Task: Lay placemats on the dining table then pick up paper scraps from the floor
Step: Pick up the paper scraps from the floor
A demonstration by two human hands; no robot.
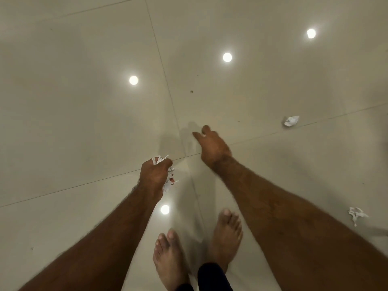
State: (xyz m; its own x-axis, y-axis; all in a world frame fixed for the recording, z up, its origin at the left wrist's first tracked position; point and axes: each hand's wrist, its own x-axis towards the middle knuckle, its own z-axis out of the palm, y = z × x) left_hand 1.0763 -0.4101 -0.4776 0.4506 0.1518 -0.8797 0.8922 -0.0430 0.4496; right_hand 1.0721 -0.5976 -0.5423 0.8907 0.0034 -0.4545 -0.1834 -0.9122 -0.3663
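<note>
My left hand (154,177) is closed around a bunch of white paper scraps (170,179); bits stick out above and below the fist. My right hand (212,147) reaches forward over the floor with fingers loosely apart and nothing visible in it. A crumpled white paper scrap (291,121) lies on the tiles to the right of that hand. Another torn scrap (357,215) lies farther right and nearer to me. No placemats or dining table are in view.
The floor is glossy beige tile (84,122) with thin grout lines and round reflections of ceiling lights. My two bare feet (226,234) stand at the bottom centre, below the hands.
</note>
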